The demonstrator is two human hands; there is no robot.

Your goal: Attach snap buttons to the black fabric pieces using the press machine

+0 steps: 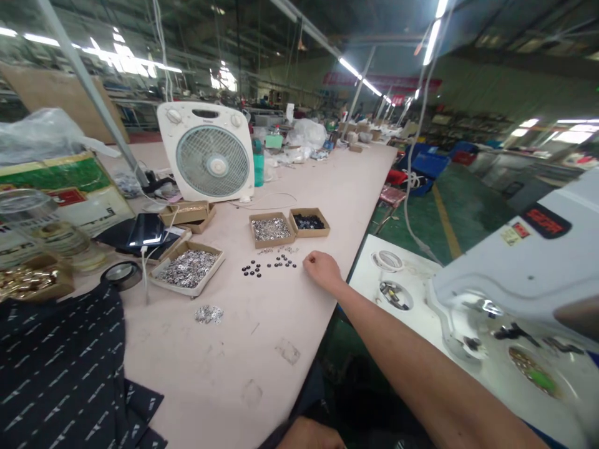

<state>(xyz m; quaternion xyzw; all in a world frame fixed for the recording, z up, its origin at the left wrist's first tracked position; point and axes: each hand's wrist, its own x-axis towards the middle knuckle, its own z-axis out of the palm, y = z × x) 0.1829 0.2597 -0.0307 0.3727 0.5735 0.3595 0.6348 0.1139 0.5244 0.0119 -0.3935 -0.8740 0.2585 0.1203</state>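
Observation:
My right hand point(322, 269) rests at the table's right edge with its fingers curled together. Whatever they may hold is hidden. Just left of the fingertips lie several black snap caps point(282, 262), and a second group of black caps point(251, 269) is further left. Behind them are scattered tiny metal pieces point(276, 251). One cardboard box point(271, 243) contains silvery parts; the box beside it point(311, 232) contains black ones. Low in the view, my left hand point(309, 434) shows only in part, near my lap, its fingers cut off by the frame.
A box fan point(241, 178) stands at the back. On the left are a tray of metal parts point(187, 268), a small metal pile point(208, 314), a phone point(146, 231) with a cable, and dark printed fabric point(60, 368). A white machine point(505, 249) occupies the right.

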